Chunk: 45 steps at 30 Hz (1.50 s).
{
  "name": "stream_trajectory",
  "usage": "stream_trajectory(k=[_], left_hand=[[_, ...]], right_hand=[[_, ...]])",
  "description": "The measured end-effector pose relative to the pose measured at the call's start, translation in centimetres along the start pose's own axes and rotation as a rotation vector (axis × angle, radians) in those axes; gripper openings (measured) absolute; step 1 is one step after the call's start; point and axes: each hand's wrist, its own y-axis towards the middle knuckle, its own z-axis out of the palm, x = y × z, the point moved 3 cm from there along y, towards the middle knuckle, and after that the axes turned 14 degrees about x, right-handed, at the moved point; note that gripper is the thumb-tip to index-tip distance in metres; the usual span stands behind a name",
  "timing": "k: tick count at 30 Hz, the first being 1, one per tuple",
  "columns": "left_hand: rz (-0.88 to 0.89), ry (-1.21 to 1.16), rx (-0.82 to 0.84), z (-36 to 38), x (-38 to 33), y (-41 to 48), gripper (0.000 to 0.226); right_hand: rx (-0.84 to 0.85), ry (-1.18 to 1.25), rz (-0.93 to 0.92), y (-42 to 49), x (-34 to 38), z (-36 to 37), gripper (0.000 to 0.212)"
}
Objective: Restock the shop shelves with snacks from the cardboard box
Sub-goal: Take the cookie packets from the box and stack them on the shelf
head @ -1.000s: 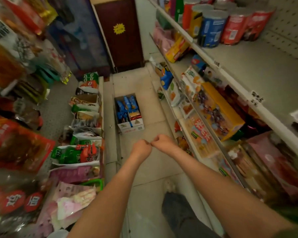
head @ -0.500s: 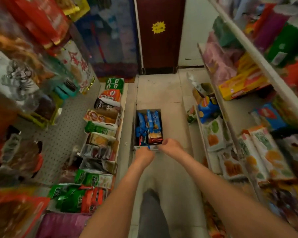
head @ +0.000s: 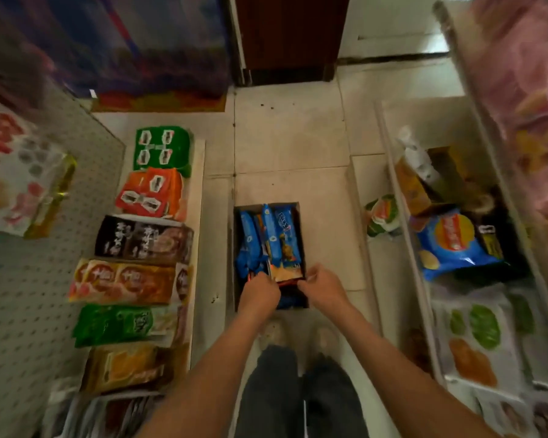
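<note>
Both left hand (head: 260, 294) and right hand (head: 321, 287) grip one tan snack pack (head: 286, 273), fingers curled. It sits in the cardboard box (head: 235, 235)

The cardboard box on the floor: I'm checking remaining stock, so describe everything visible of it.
The cardboard box is a narrow open-topped rectangle on the tiled aisle floor between the shelves. Blue packets lie packed lengthwise inside. At its near end the left hand and right hand reach in, fingers curled on a tan-ended packet.

pale tiled floor (head: 291, 137), dark wooden door (head: 291, 33), pegboard wall (head: 23, 311).
</note>
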Motion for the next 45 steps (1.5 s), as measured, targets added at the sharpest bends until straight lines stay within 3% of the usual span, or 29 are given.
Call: stream_trajectory(k=[2, 5, 10, 14, 20, 24, 30, 39, 42, 45], left_hand=[[-0.025, -0.011, 0.02, -0.1, 0.1, 3.9, 0.029], [-0.04, -0.065, 0.033, 1.0, 1.0, 12.0, 0.028], [-0.074, -0.161, 0.06, 3.2, 4.5, 21.8, 0.043], [-0.079, -0.308, 0.031, 4.1, 7.5, 26.7, 0.051], [-0.057, -0.455, -0.062, 4.3, 10.1, 31.4, 0.048], [-0.102, -0.587, -0.08, 5.0, 10.9, 32.1, 0.043], [-0.146, -0.73, -0.03, 5.9, 10.6, 31.8, 0.045], [-0.236, -0.661, -0.178, 3.5, 10.7, 33.9, 0.046], [-0.247, -0.614, -0.163, 3.1, 10.3, 35.1, 0.054], [-0.254, -0.491, -0.147, 3.1, 10.2, 36.1, 0.046]], right_hand=[[-0.003, 0.035, 0.024, 4.0, -1.3, -0.2, 0.005], [0.008, 0.055, 0.053, 12.6, -4.5, 0.2, 0.024], [0.026, 0.048, 0.106, 23.7, -8.0, 2.2, 0.031], [0.036, 0.033, 0.082, 30.5, -8.7, 4.8, 0.037], [-0.006, 0.075, 0.089, 38.4, -9.4, 9.7, 0.068], [-0.116, 0.042, 0.179, 40.3, -9.9, 10.6, 0.068], [-0.153, 0.0, 0.163, 40.5, -10.4, 10.1, 0.039], [-0.029, 0.218, 0.085, 39.2, -11.8, 7.4, 0.036], [-0.01, 0.246, 0.069, 39.3, -12.5, 6.8, 0.035], [0.009, 0.283, 0.063, 39.6, -13.2, 6.8, 0.031]])
